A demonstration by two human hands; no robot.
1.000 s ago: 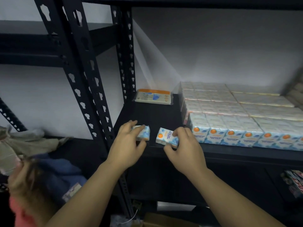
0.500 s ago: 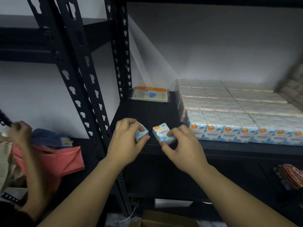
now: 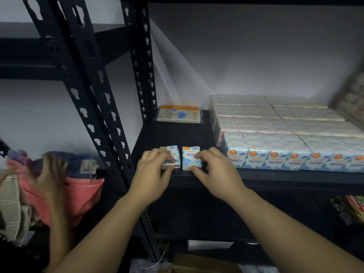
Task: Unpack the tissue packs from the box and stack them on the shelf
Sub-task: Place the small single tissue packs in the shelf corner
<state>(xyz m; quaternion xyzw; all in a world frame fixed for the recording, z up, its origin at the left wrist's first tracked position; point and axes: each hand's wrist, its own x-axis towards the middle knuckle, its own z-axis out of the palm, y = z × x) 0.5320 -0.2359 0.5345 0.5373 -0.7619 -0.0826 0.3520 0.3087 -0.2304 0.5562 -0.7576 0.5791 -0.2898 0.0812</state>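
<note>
Two small blue-and-white tissue packs lie flat side by side at the front of the black shelf (image 3: pixel 173 133). My left hand (image 3: pixel 152 172) grips the left tissue pack (image 3: pixel 171 152) with fingers on top and thumb at its near edge. My right hand (image 3: pixel 214 168) holds the right tissue pack (image 3: pixel 190 157) the same way. To the right, a large block of stacked tissue packs (image 3: pixel 285 134) fills the shelf. A cardboard box (image 3: pixel 199 265) shows at the bottom edge, mostly hidden.
A flat orange-edged tissue packet (image 3: pixel 178 114) lies at the back left of the shelf. Black perforated uprights (image 3: pixel 94 107) stand to the left. Another person's blurred hand (image 3: pixel 50 172) moves over pink and blue cloth (image 3: pixel 80 190) on the neighbouring rack. Colourful packages (image 3: pixel 352 209) sit lower right.
Both packs were turned from tilted in my fingers to lying flat side by side on the shelf front. The other person's hand has shifted over the cloth at left.
</note>
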